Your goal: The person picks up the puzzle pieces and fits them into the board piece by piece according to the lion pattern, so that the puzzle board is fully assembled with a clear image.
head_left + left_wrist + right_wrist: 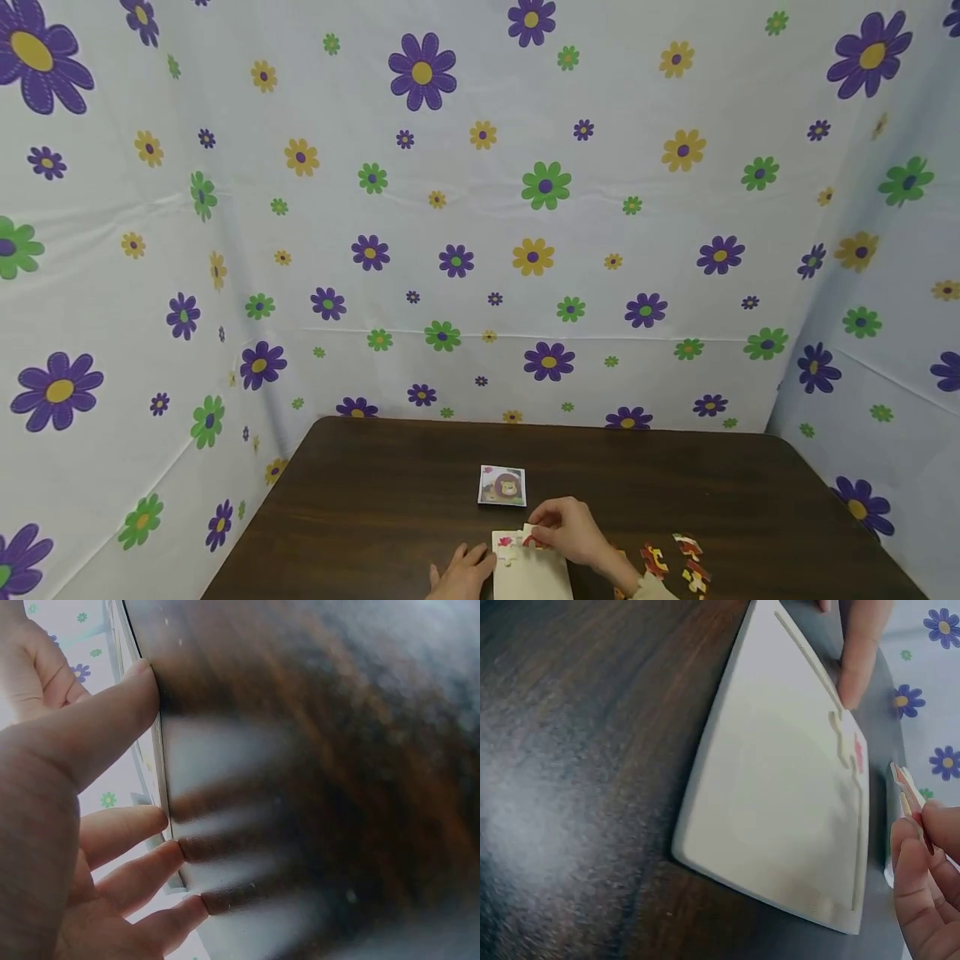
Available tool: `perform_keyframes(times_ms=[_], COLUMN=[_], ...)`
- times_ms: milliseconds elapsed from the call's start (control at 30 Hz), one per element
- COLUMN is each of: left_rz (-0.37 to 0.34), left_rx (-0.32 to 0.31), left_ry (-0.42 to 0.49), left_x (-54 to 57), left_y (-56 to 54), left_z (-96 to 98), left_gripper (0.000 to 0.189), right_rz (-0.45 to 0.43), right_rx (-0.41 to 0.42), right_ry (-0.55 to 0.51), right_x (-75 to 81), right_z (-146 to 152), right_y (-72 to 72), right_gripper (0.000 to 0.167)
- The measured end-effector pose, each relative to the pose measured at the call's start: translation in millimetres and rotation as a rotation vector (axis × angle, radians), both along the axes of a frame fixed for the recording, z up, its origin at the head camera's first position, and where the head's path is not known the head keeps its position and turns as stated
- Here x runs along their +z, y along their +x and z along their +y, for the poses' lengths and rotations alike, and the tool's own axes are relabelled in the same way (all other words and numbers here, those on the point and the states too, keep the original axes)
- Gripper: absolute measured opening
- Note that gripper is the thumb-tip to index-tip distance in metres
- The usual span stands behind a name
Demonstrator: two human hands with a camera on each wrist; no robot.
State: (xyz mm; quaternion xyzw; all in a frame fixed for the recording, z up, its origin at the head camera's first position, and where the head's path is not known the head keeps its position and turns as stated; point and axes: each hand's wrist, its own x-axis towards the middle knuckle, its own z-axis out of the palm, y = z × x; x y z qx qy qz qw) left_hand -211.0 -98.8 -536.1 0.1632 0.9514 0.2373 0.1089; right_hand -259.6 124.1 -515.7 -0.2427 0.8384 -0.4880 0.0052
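A pale puzzle board (532,579) lies on the dark table in front of me, with one puzzle piece (505,552) set in its far left corner. My right hand (572,533) pinches another puzzle piece (909,799) between thumb and fingers. It holds that piece just above the board's far edge. My left hand (461,575) rests on the table along the board's left side. Its fingers are loosely spread, and in the left wrist view its thumb (120,712) touches the board's edge.
A square picture card (502,486) with a lion on it lies beyond the board. Several loose puzzle pieces (654,561) are scattered to the right on the dark table (375,492). A flowered white curtain (480,275) hangs behind and on both sides.
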Motion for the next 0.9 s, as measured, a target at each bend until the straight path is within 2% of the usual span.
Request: perform_keyframes(times_ms=[167, 400, 633, 900], left_rz=[-0.016, -0.002, 0.006, 0.005], left_rx=[0.003, -0.001, 0.004, 0.007], left_ry=[-0.013, 0.004, -0.014, -0.019], left_x=[3.3, 5.3, 8.1, 9.0], left_y=[1.4, 3.4, 4.5, 6.3], left_z=[-0.4, -0.8, 3.0, 3.2], left_gripper=[0.064, 0.066, 0.059, 0.062], right_rz=[-0.002, 0.080, 0.008, 0.077], right_rx=[-0.018, 0.043, -0.011, -0.033], right_ry=[0.025, 0.022, 0.086, 0.136], right_x=[-3.1, -10.5, -15.1, -12.4], right_z=[-2.1, -1.0, -7.2, -11.9], right_y=[2.6, 2.2, 2.2, 2.2], right_gripper=[0.005, 0.003, 0.006, 0.006])
